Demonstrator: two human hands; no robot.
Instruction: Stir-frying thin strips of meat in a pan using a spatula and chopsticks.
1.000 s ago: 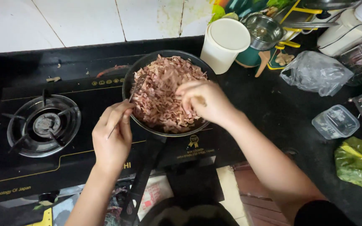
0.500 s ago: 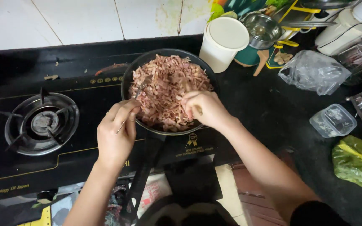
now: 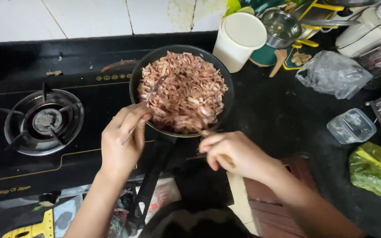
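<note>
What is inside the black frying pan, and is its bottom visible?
The black frying pan holds a heap of pinkish shredded food. The left hand holds a metal utensil in it; the right hand holds a wooden one. The food covers the bottom.

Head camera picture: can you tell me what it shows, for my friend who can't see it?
Two bare hands work over a black frying pan full of pinkish shredded food. The left hand holds a thin metal utensil in the food, and the right hand grips a wooden stick. An unlit gas burner sits to the left.
</note>
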